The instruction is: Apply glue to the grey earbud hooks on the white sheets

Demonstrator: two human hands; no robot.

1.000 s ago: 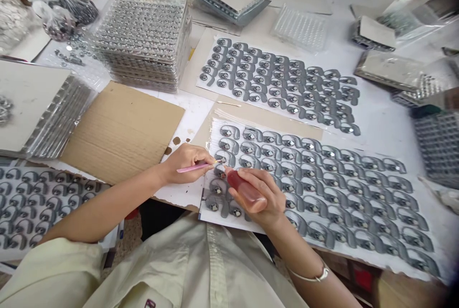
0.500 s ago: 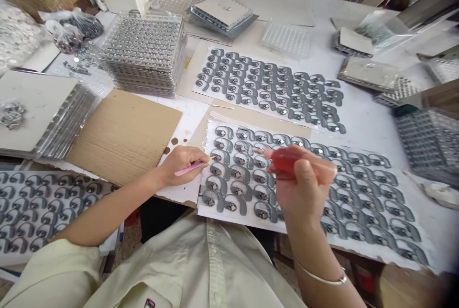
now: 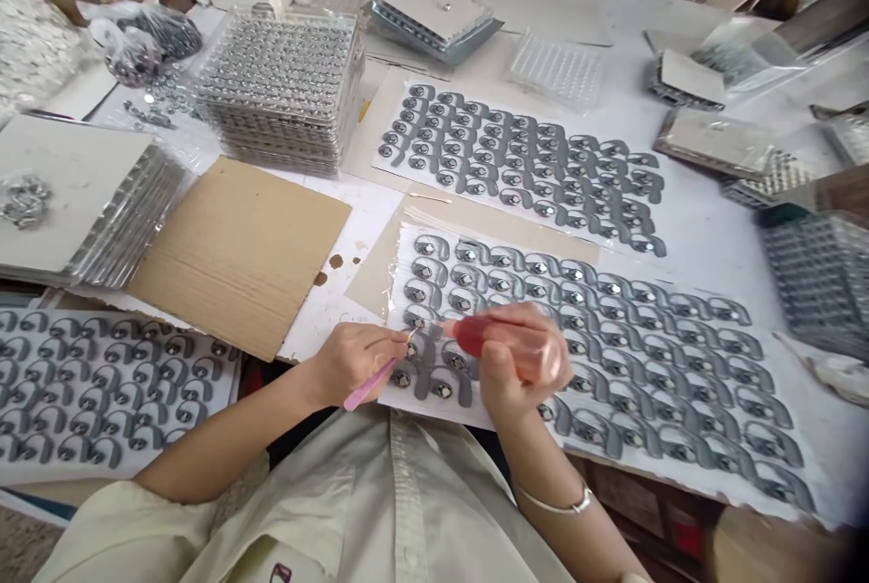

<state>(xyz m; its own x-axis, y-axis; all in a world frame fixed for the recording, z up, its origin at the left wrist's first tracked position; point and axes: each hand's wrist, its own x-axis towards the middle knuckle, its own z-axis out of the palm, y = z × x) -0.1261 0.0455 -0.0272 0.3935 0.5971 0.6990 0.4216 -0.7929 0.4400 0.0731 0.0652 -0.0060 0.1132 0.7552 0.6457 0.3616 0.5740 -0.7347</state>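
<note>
My left hand (image 3: 359,361) is closed on a slim pink tool (image 3: 370,386), perhaps tweezers, whose tip meets the left column of grey curved pieces. In my right hand (image 3: 520,366) is a squeeze bottle (image 3: 485,336) of red liquid, held sideways with its narrow nozzle pointing left. The nozzle is close to the pink tool's tip, over one of the pieces. Rows of these grey curved pieces (image 3: 615,289), each with a shiny round centre, lie on a white sheet (image 3: 740,474) under my hands. Part of the sheet is hidden by my right hand.
A second sheet of grey pieces (image 3: 520,148) lies beyond. To the left are brown cardboard (image 3: 244,248), stacked clear trays (image 3: 278,85) and another stack topped with a pale board (image 3: 74,185). A thin stick (image 3: 430,197) lies between the sheets. More packs (image 3: 712,141) sit at right.
My right hand has brought the bottle left and down, its nozzle now near the pink tool's tip. My left hand has shifted slightly toward me along the left column. The view has tilted a little.
</note>
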